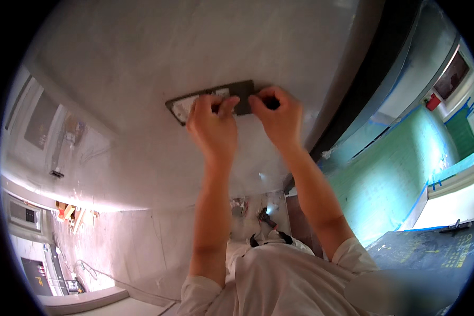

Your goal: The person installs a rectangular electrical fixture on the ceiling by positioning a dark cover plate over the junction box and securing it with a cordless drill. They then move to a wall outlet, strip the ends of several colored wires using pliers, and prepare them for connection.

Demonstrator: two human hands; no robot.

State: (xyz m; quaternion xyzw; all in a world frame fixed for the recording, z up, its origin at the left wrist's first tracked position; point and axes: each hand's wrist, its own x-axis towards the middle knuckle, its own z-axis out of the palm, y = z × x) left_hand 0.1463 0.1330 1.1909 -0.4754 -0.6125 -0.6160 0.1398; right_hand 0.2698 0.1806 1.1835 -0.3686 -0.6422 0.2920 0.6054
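Observation:
A dark rectangular frame (242, 88) with a pale panel inside sits in the white wall (142, 63) in front of me. My left hand (211, 124) is raised against it, fingertips curled onto the lower edge of the frame near its middle. My right hand (279, 116) presses on the frame's right end, fingers bent over its corner and hiding it. Both forearms rise from the lower edge, in rolled white sleeves.
A dark door frame (374, 79) runs along the wall's right side, with a green-covered floor (389, 174) and blue tape beyond. Tools and scraps (260, 216) lie on the floor below. Wood pieces (71, 213) lie at left.

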